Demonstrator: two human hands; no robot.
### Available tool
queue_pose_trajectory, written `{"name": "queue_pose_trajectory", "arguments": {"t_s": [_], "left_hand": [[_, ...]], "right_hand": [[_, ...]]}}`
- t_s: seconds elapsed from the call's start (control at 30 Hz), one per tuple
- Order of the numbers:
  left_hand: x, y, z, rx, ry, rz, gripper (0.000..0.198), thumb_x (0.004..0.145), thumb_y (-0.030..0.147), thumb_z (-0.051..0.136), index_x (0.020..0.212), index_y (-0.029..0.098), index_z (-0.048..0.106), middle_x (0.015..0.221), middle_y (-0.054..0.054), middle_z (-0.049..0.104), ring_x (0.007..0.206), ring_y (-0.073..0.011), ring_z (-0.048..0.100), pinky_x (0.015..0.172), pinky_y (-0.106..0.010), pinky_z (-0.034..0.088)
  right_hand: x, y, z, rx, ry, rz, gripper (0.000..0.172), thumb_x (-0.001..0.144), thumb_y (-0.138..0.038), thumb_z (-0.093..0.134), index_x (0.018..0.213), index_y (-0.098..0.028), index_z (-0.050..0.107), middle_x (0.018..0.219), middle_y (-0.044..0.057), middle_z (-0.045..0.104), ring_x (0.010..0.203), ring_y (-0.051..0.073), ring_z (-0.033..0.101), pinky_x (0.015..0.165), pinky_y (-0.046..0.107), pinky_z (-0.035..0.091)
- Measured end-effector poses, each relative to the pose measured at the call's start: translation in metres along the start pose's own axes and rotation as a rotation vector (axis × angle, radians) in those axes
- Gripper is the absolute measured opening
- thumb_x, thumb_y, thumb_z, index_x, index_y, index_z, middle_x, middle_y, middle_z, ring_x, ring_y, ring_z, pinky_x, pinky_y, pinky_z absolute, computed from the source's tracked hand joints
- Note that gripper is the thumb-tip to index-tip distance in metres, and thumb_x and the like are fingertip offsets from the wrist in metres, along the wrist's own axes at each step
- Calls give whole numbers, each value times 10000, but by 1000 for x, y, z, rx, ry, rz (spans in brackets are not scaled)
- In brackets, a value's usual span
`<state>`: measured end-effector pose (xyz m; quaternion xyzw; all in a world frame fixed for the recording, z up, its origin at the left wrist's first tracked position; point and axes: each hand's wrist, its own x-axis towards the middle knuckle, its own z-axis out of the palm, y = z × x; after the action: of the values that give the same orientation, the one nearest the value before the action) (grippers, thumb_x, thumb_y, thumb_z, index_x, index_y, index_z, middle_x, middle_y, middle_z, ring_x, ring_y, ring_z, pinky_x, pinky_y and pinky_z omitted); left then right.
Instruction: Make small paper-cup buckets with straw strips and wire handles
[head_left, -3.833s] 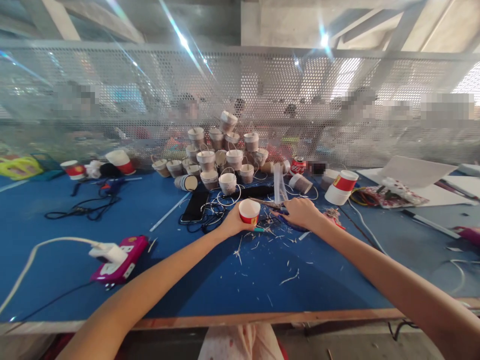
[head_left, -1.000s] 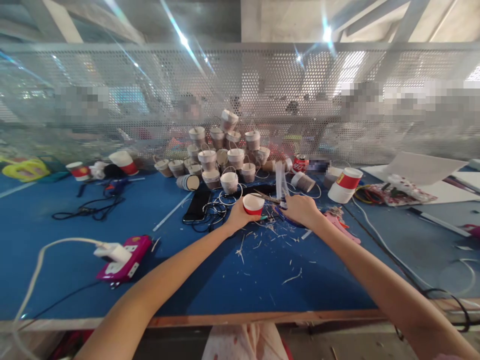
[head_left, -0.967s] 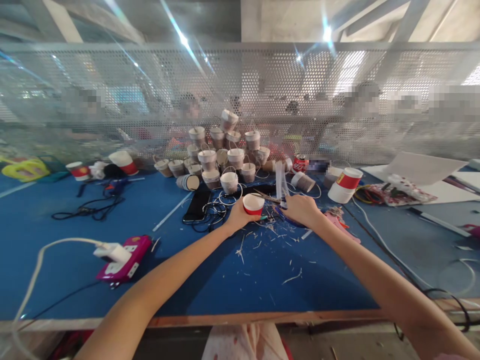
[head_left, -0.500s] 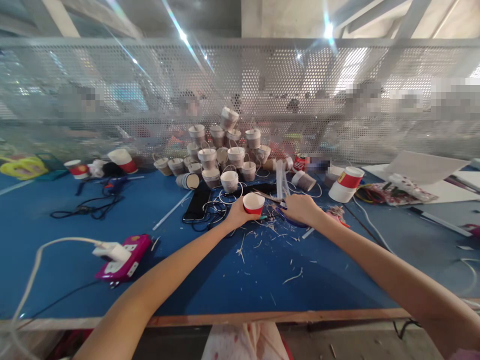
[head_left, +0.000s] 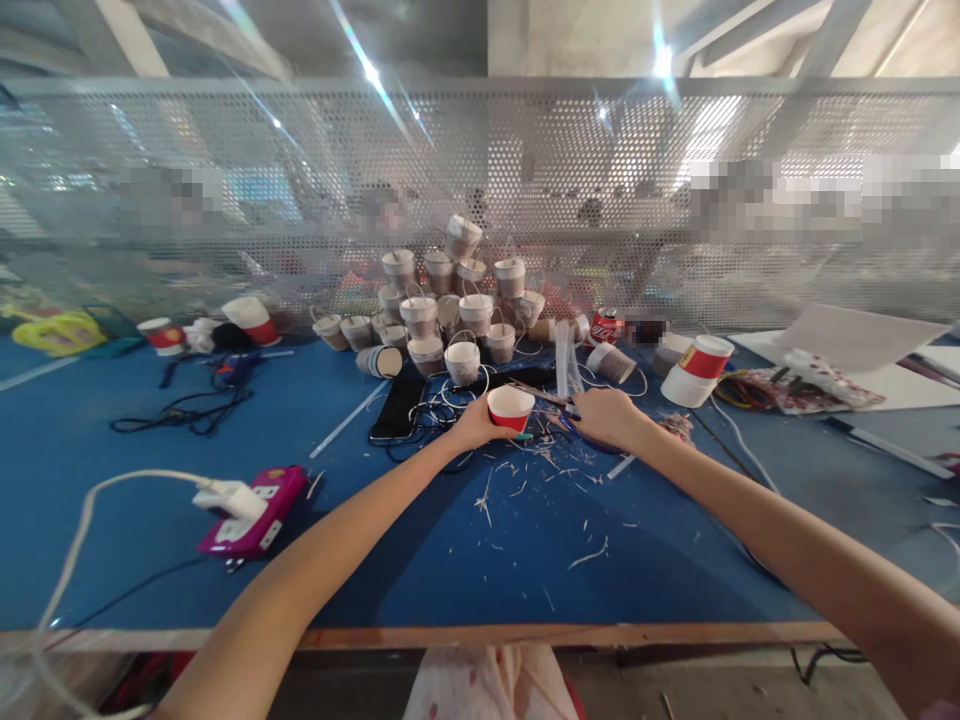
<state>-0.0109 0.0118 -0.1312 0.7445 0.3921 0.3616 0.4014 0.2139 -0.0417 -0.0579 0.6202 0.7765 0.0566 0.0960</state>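
My left hand [head_left: 474, 426] is wrapped round a red and white paper cup [head_left: 511, 410], its mouth tilted up toward me. Just to the right, my right hand [head_left: 606, 417] grips scissors [head_left: 574, 412] by the blue handles, and the metal blades point left toward the far side of the cup. Whether the blades touch the cup I cannot tell. Thin pale scraps [head_left: 517, 488] lie scattered on the blue table [head_left: 450, 560] below both hands. Behind them stand several stacked small buckets [head_left: 463, 362], whitish and grey with thin loop handles.
A black phone [head_left: 397, 408] and tangled cables lie left of my left hand. Nearer left is a purple power strip [head_left: 255, 515] with a white plug. To the right are stacked red and white cups [head_left: 697, 370], and behind, a red soda can [head_left: 604, 327]. Perforated metal mesh [head_left: 300, 200] borders the back.
The whole view has shifted slightly to the right. Both hands keep nearly the same place, the left still on the cup and the right still on the scissors.
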Motion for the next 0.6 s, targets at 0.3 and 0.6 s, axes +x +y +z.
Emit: {"name": "queue_pose_trajectory", "arguments": {"t_s": [0.3,0.6], "left_hand": [[2,3,-2,-114,-84,23,696,485,174,830,1127,144,562,1084,-94,682,1029,-261,614,933,-421,465],[8,-2,-8,-222,-233,28,692,489,202,837,1118,128,558,1093,-123,667,1036,-256,609,948,-435,440]], "right_hand": [[4,2,-1,6,17,-30,737,870,-672,261,988,-81,686,954,226,688,931,328,665,762,401,514],[1,7,-1,-42,3,-20,610,910,-566,327,1004,-72,672,961,221,688,942,315,661,760,380,513]]}}
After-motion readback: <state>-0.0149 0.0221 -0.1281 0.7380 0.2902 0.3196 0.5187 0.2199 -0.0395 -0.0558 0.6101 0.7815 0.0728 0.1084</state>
